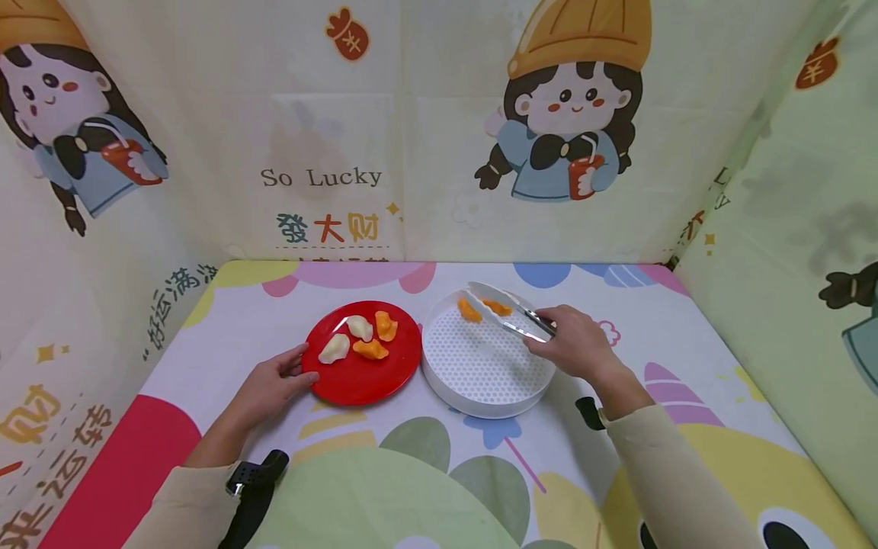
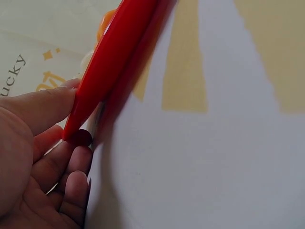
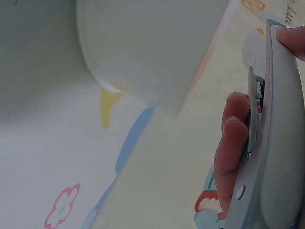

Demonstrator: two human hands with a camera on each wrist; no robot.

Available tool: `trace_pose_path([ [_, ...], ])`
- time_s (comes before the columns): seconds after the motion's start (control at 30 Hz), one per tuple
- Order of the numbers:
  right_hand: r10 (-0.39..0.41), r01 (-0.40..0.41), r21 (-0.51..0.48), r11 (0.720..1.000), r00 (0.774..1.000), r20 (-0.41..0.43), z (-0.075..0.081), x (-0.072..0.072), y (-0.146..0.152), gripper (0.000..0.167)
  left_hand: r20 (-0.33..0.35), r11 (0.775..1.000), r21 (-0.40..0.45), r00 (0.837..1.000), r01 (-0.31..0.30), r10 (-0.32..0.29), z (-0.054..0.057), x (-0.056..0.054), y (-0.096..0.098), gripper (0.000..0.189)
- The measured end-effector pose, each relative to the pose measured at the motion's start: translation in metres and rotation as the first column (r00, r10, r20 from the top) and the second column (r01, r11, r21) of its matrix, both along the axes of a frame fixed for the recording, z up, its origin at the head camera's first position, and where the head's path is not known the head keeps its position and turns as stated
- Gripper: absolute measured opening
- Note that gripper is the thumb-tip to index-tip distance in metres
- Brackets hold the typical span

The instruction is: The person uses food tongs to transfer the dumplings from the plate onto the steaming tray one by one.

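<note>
My left hand (image 1: 277,385) pinches the left rim of a red plate (image 1: 360,393), thumb above and fingers beneath, as the left wrist view shows. On that plate lie two white dumplings (image 1: 334,349) and two orange dumplings (image 1: 370,349). My right hand (image 1: 572,341) grips metal tongs (image 1: 524,313) with pale arms, held over a round white steamer tray (image 1: 490,374) with a perforated bottom. Two more orange dumplings, a left one (image 1: 469,309) and a right one (image 1: 497,306), are at the tray's far side by the tongs' tips. Whether the tips touch either dumpling, I cannot tell.
Plate and tray stand side by side on a table (image 1: 329,488) with a colourful printed cover. Pale printed cloth walls (image 1: 439,152) rise behind the table and on both sides.
</note>
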State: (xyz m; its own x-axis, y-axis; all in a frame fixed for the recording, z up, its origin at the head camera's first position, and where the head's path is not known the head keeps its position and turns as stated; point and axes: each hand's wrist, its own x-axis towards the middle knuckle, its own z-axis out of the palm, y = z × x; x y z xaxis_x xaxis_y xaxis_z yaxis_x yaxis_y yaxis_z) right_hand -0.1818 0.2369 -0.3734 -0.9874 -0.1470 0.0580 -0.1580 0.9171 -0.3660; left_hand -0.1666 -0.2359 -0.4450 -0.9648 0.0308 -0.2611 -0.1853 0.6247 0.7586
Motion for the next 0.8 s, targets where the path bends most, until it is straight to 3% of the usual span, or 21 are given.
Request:
trace_pose_path([
  [0.5,0.129,-0.131,-0.027,0.991,0.991,-0.037,0.012,0.009,-0.032,0.057,-0.002,1.000,0.002,1.000,-0.006,0.006,0.002,0.000,0.002,0.088],
  [0.8,0.191,-0.191,-0.031,0.981,0.981,-0.019,0.010,0.014,-0.058,0.056,0.005,1.000,-0.004,1.000,0.004,-0.004,0.004,0.003,0.001,0.087],
])
